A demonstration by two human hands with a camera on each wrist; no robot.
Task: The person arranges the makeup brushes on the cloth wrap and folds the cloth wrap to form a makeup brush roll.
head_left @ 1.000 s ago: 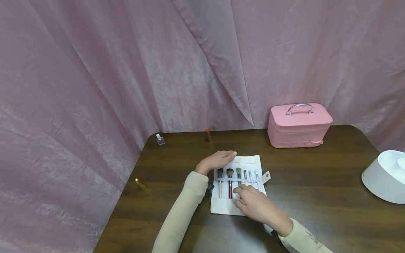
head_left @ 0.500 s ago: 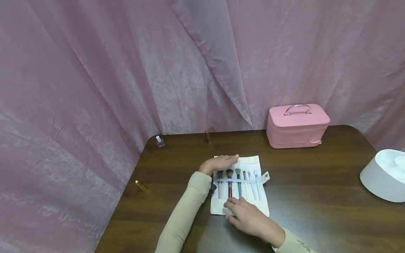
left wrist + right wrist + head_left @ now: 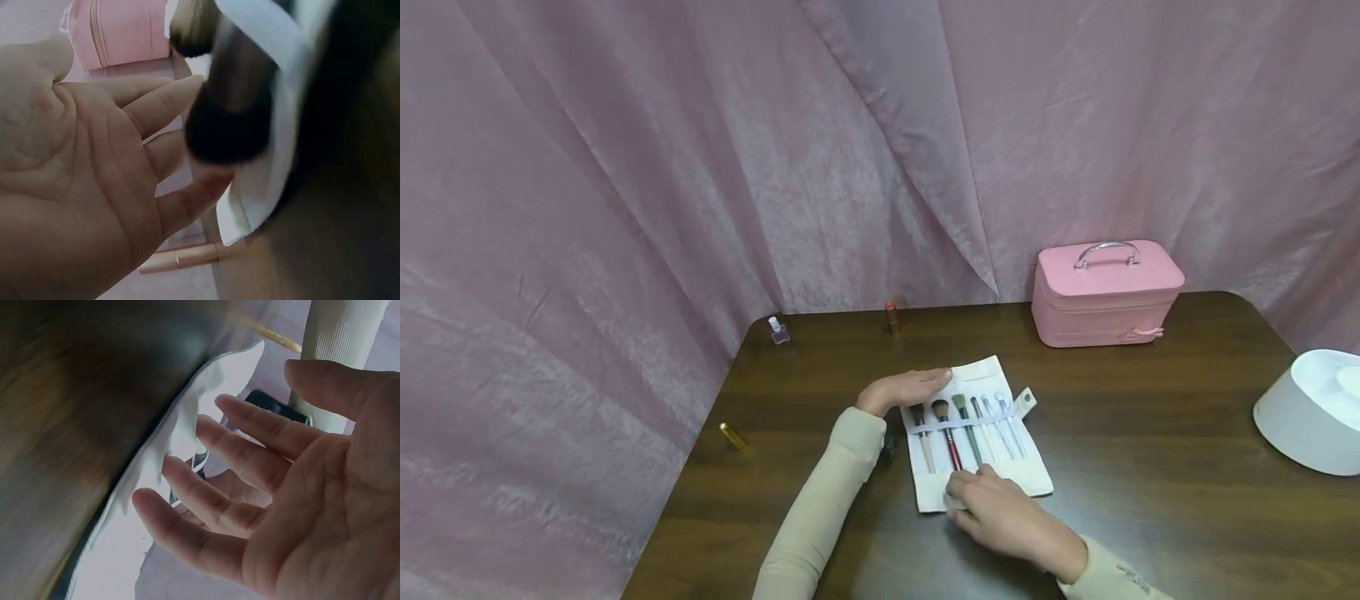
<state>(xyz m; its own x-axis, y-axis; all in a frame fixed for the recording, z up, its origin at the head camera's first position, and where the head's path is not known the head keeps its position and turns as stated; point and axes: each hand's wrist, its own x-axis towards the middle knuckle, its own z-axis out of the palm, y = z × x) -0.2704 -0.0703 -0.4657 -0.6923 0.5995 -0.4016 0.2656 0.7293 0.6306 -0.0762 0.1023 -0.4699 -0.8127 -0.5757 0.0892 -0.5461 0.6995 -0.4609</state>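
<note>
Pink case [image 3: 1108,293] shut at table's [image 3: 1150,417] rear, brushes [image 3: 962,421] held in unrolled pouch [image 3: 981,433], pouch pressed by flat left hand [image 3: 907,387] and loose-fingered right hand [image 3: 1000,517]

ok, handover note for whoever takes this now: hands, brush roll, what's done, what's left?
Left hand: flat, fingers straight, pressing the far left corner of the brush roll.
Right hand: fingers straight, resting on the roll's near edge.
Roll lies unrolled on the table, six brushes under its strap.
Pink case stands shut at the far edge.
Done: roll spread flat.
Left: probably folding or rolling it up; nothing folded yet.
</note>
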